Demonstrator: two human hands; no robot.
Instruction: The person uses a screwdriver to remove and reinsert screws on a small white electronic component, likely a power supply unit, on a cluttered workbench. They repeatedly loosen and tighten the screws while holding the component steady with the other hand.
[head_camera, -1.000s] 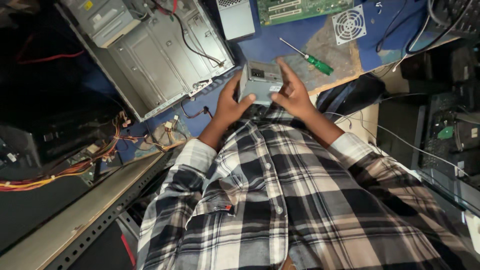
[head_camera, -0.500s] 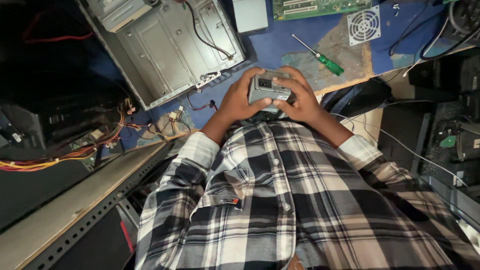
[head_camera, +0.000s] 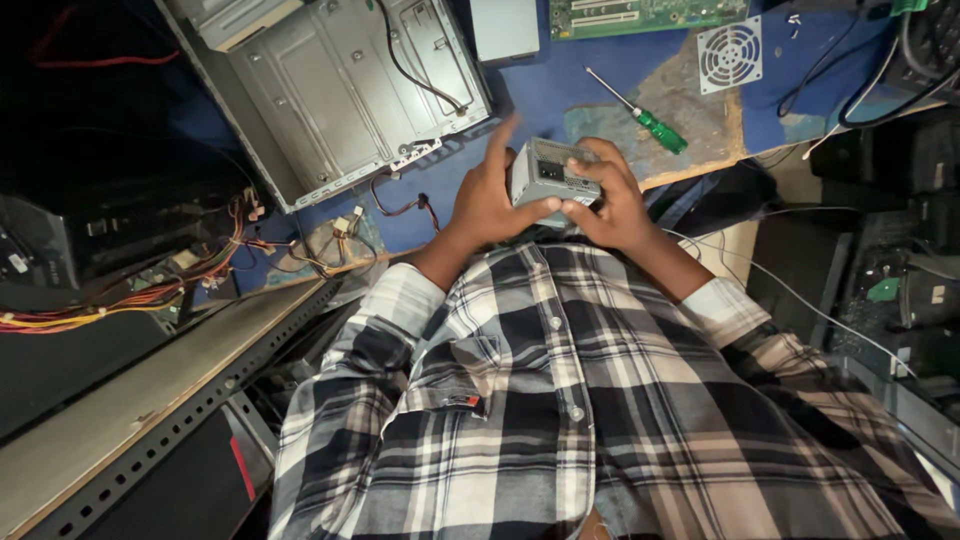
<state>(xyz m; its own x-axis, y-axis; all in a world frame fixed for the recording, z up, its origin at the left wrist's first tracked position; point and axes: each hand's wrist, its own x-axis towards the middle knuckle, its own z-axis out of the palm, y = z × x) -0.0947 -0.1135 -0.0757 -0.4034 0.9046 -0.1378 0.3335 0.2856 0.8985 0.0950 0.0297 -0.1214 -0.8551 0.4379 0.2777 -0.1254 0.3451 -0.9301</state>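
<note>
A small grey metal box (head_camera: 550, 176), like a computer power supply, is held close to my chest over the edge of a blue-topped bench (head_camera: 560, 95). My right hand (head_camera: 610, 195) wraps around its right side and top. My left hand (head_camera: 490, 195) supports its left side with the thumb under it, while the fingers are lifted and spread upward. The box's underside is hidden by my hands.
An open grey computer case (head_camera: 340, 90) lies at the upper left with loose wires (head_camera: 400, 205). A green-handled screwdriver (head_camera: 640, 112), a green circuit board (head_camera: 640, 15) and a white fan grille (head_camera: 730, 55) lie on the bench. Bundled coloured cables (head_camera: 120, 300) sit left; dark equipment stands right.
The box has turned in my hands. My left fingers, earlier wrapped on it, have lifted and spread. The view has shifted slightly.
</note>
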